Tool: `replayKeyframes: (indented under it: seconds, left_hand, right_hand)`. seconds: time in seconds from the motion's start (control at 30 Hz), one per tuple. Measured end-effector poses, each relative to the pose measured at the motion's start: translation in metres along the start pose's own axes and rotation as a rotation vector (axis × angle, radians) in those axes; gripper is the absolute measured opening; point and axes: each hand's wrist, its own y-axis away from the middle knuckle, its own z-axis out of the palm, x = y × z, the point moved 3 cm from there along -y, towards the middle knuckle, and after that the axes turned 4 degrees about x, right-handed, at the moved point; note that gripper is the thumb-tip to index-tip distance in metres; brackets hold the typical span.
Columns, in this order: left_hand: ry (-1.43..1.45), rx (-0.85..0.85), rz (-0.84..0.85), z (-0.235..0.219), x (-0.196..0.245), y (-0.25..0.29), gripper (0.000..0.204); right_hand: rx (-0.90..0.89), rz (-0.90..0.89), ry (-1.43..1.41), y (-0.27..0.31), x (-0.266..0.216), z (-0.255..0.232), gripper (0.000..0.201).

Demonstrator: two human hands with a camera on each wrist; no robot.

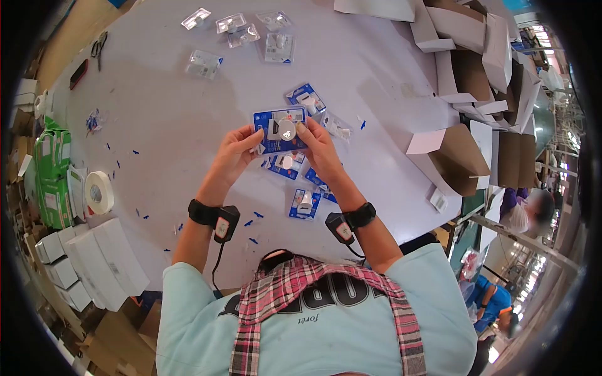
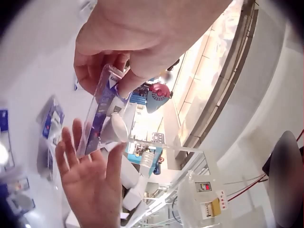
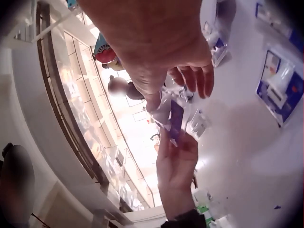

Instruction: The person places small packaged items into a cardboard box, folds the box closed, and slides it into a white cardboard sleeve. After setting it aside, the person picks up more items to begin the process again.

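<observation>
A blue-backed blister pack (image 1: 274, 145) is held up over the table in front of the person. Inside its clear plastic shows a white round-faced item (image 1: 286, 130). The left hand (image 1: 234, 153) grips the pack's left edge, thumb on the front and fingers behind. At the opposite edge, the right hand (image 1: 322, 150) pinches it, its thumb beside the round face. In the left wrist view the right hand's fingers (image 2: 71, 142) reach behind the pack. Similar packs lie close below, including one blister pack (image 1: 305, 203), and another blister pack (image 1: 306, 98) lies just beyond.
Several clear packs (image 1: 243, 36) lie at the table's far side. Open white cartons (image 1: 448, 160) pile up on the right. Tape roll (image 1: 99, 192), folded white boxes (image 1: 106, 263) and a green bag (image 1: 53, 175) stand left. Scissors (image 1: 98, 50) and small blue scraps (image 1: 253, 240) lie about.
</observation>
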Motion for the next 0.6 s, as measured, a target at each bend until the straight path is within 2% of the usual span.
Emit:
replayKeyframes:
  seconds: [0.1, 0.2, 0.23, 0.33, 0.43, 0.5, 0.53, 0.6]
  left_hand:
    - [0.180, -0.121, -0.085, 0.006, -0.009, 0.012, 0.034]
    - [0.235, -0.203, -0.096, 0.007, -0.013, 0.019, 0.048]
    - [0.243, -0.229, -0.093, 0.009, -0.014, 0.020, 0.052]
    - [0.051, -0.111, 0.058, 0.011, -0.011, 0.022, 0.050]
    - [-0.816, 0.210, 0.568, 0.011, -0.002, 0.028, 0.055]
    - [-0.964, 0.300, 0.585, 0.018, 0.003, 0.032, 0.051]
    - [-1.037, 0.348, 0.592, 0.020, 0.004, 0.034, 0.049]
    - [-0.846, 0.248, 0.506, 0.011, -0.001, 0.028, 0.039]
  right_hand:
    - [-0.019, 0.083, -0.163, 0.010, 0.005, -0.002, 0.026]
    - [0.015, 0.114, -0.162, 0.017, -0.005, 0.005, 0.024]
    - [0.048, 0.073, -0.139, 0.018, -0.009, 0.008, 0.024]
    - [0.131, -0.059, -0.015, 0.019, -0.014, 0.014, 0.025]
    - [0.158, -0.178, 0.214, 0.022, -0.017, 0.015, 0.026]
    - [0.135, -0.218, 0.369, 0.025, -0.017, 0.016, 0.027]
    - [0.128, -0.225, 0.359, 0.026, -0.017, 0.017, 0.027]
    - [0.112, -0.240, 0.338, 0.028, -0.017, 0.022, 0.027]
